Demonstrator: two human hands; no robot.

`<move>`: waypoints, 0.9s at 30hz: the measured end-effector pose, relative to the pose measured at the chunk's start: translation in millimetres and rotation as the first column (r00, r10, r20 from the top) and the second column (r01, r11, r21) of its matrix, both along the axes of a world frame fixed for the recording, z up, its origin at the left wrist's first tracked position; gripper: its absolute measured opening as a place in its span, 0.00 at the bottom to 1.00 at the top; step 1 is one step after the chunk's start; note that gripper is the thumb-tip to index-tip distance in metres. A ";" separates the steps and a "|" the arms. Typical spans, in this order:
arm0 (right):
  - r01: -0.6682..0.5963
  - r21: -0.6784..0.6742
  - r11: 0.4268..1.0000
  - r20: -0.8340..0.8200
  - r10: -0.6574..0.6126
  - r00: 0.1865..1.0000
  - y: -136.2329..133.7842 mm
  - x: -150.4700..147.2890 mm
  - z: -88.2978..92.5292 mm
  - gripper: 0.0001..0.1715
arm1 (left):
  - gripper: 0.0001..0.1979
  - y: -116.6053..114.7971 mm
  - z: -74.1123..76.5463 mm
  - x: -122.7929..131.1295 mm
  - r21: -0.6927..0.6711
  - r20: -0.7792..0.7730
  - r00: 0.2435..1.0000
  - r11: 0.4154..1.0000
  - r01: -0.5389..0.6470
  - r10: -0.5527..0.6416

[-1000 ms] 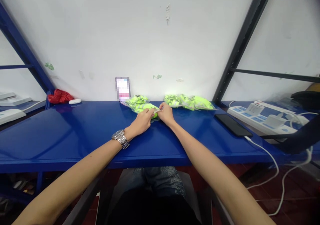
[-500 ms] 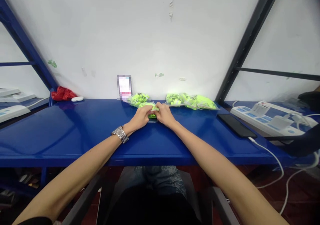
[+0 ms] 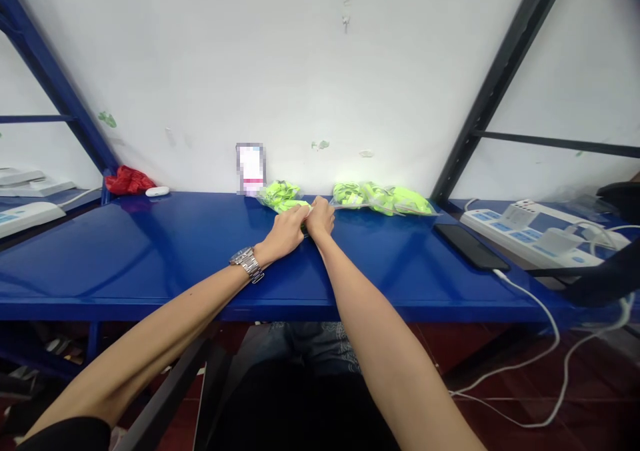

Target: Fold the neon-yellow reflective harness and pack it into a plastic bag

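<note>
Head view: both sets of fingers are curled narrow and pressed together over a small clear bag of neon-green pieces (image 3: pixel 293 205), which is pinned on the blue table (image 3: pixel 150 251) at twelve o'clock from the body. The left hand (image 3: pixel 286 232) and right hand (image 3: pixel 319 217) are touching. If pressed unevenly, the slick bag could be squeezed out toward the bags at the wall (image 3: pixel 383 199) at one o'clock.
</note>
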State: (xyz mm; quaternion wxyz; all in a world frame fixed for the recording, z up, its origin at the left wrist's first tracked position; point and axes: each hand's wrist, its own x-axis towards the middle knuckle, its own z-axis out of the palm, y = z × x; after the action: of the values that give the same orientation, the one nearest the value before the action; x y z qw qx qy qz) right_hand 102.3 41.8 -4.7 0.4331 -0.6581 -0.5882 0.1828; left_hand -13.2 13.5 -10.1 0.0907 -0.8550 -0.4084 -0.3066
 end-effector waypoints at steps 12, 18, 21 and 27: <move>-0.606 0.183 0.774 0.280 0.550 0.787 -15.7 82.1 -17.5 0.24 | 0.06 -1.2 -8.3 -16.1 -0.007 -0.135 0.991 1.000 -0.012 0.011; -0.544 0.182 0.819 0.561 0.367 0.742 -22.3 65.6 -9.3 0.27 | 0.10 -1.6 -4.8 -17.4 0.053 -0.240 0.968 0.997 -0.056 0.068; -0.541 0.128 0.831 0.684 0.321 0.655 -18.3 58.0 -6.8 0.14 | 0.10 0.2 -3.2 -20.4 0.034 -0.305 0.952 0.999 -0.023 0.032; -0.576 0.100 0.812 0.721 0.339 0.604 -6.4 62.2 -13.9 0.16 | 0.12 8.7 -2.2 -21.9 -0.046 -0.362 0.930 0.998 0.045 -0.059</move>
State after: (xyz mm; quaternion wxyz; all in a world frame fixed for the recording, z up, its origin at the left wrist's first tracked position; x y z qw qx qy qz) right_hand 164.5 35.4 -18.5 0.2289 -0.4219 -0.8752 -0.0605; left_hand -35.1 22.2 -12.3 0.1406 -0.9089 -0.3675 -0.1378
